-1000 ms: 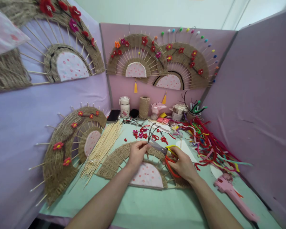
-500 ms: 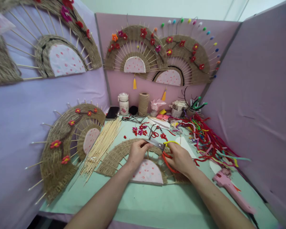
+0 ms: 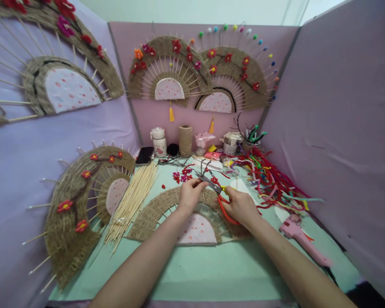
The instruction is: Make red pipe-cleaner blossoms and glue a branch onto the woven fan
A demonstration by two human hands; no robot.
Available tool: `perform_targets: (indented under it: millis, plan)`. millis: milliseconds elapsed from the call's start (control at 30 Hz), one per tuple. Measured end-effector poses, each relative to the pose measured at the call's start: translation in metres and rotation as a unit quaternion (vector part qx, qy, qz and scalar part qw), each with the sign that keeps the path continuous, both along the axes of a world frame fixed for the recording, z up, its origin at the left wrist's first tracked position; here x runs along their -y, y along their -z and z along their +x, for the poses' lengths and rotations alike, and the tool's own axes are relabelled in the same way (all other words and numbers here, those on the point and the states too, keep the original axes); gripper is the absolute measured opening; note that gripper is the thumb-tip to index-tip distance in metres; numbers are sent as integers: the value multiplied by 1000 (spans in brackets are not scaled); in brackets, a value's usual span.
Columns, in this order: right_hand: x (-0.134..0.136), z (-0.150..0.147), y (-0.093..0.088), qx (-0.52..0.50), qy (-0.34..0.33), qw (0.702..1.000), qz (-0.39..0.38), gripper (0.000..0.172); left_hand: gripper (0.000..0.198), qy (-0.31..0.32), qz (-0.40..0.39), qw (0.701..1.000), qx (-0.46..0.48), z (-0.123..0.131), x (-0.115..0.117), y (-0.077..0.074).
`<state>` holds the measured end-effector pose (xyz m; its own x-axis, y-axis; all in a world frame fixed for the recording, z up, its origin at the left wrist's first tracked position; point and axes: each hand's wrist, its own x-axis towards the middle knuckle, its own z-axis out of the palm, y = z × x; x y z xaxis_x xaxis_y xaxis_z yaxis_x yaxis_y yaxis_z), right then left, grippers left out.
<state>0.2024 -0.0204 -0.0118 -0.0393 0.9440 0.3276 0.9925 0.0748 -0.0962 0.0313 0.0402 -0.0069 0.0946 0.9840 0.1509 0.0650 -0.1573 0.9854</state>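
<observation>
A half-round fan woven of jute twine over wooden sticks (image 3: 154,214), with a pink spotted centre, lies flat on the green table. My left hand (image 3: 189,196) rests on its upper rim, fingers pinched on something I cannot make out. My right hand (image 3: 239,207) grips red-handled scissors (image 3: 216,190), whose metal blades point up and left toward my left fingertips.
A bundle of wooden skewers (image 3: 134,199) lies left of the fan, beside a finished fan (image 3: 83,205). Small red flowers (image 3: 182,174), pipe cleaners (image 3: 269,182), a twine spool (image 3: 185,140), a phone (image 3: 145,155) and a pink glue gun (image 3: 300,237) are about. Purple panels enclose three sides.
The view has shifted so everything sits further left. Both hands have moved slightly up the fan's rim, the scissor blades now closer to my left fingers.
</observation>
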Motion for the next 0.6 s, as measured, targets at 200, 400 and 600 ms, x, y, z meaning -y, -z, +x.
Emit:
perform_targets:
  millis: [200,400,600]
  plan:
    - [3,25,7,-49,72,996,-12,38,29,53,10,999,7,48,-17,-8]
    - [3,47,-1,-124,172,977,-11,44,34,72,-34,994,77,53,-16,-11]
    - [-1,58,6,-50,234,963,-122,35,43,70,-113,978,160,28,1,2]
